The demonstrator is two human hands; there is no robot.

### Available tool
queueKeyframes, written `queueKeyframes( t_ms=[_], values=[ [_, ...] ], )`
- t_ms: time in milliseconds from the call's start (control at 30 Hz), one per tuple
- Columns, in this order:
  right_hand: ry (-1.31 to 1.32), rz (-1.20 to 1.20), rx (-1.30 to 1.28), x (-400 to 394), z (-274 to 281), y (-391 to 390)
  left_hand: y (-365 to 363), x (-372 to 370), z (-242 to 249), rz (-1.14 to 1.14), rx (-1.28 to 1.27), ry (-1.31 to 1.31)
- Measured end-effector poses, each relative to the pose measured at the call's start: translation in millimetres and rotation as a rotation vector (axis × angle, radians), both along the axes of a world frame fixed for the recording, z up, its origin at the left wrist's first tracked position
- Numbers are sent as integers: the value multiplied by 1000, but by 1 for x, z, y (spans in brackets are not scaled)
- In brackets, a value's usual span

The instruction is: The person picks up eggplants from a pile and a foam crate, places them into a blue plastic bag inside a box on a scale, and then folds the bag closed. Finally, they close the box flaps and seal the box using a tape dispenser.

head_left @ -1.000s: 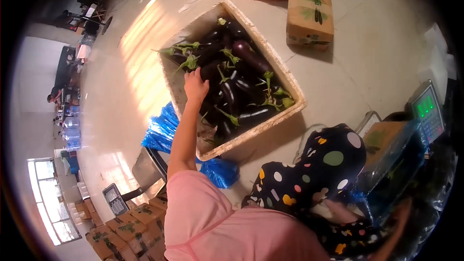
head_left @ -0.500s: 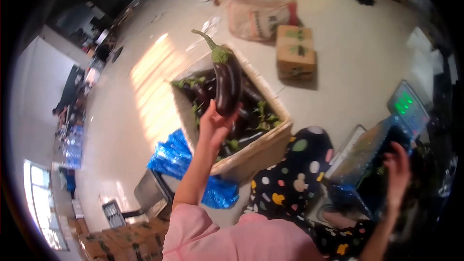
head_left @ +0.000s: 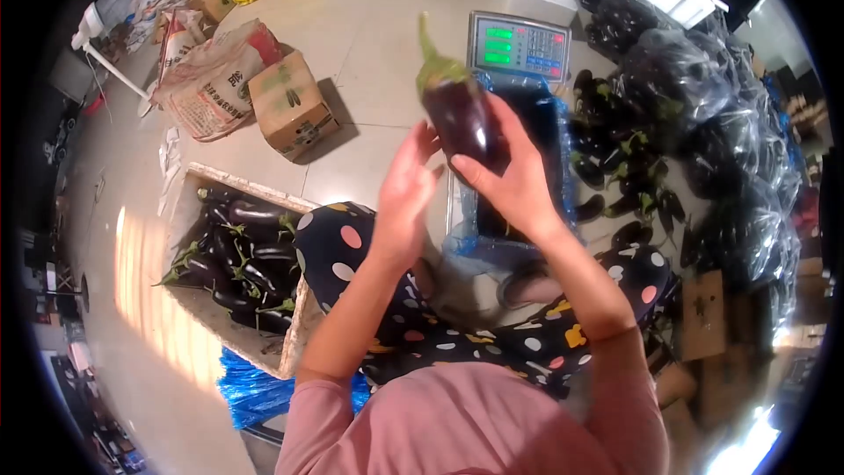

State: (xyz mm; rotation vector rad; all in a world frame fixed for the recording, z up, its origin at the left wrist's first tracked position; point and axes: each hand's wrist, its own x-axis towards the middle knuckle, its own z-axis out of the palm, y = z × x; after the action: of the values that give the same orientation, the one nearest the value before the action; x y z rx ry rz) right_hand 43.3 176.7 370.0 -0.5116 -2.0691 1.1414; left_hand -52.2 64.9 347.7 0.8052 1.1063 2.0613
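Both hands are raised in front of the person: the right hand (head_left: 514,183) grips a dark eggplant (head_left: 457,114) upright, stem up, while the left hand (head_left: 406,189) is spread open just beside it, fingertips near its skin. Behind the eggplant sits a scale (head_left: 517,44) on the floor, with a foam crate (head_left: 189,185) of eggplants at lower left and a cardboard box (head_left: 290,107) near it.

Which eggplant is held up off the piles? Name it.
The eggplant gripped in the right hand, stem up, before the scale; the left hand is beside it. The others lie in the crate or bags.
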Motion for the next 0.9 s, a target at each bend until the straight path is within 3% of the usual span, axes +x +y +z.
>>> queueKeyframes(
  t_ms=[67, 133, 267, 333, 433, 533, 633, 767, 867, 900],
  values=[
    [-11, 140, 144, 14, 0, -3, 10, 6, 3, -92, 14, -125],
    [60, 161, -116, 35, 18, -6, 15, -4, -12, -273, 227, -361],
    [327, 29, -317, 71, 24, 17, 22, -13, -22, -622, 588, -808],
    [295, 14, -314, 83, 15, 26, 28, -15, -22, -691, 671, -840],
    [251, 27, -331, 92, 8, 29, 29, -11, -16, -597, 592, -807],
    [209, 52, -363, 94, 6, 26, 36, -12, -32, -726, 640, -942],
    [135, 112, -366, 92, 8, 26, 37, -3, -22, -524, 429, -850],
    [49, 165, -385, 79, 6, 27, 43, 15, -10, -371, 174, -959],
    [63, 193, -366, 79, 5, 30, 52, 15, -25, -628, 392, -1062],
    [63, 178, -368, 80, 4, 31, 54, 15, -27, -619, 417, -1090]
  ],
)
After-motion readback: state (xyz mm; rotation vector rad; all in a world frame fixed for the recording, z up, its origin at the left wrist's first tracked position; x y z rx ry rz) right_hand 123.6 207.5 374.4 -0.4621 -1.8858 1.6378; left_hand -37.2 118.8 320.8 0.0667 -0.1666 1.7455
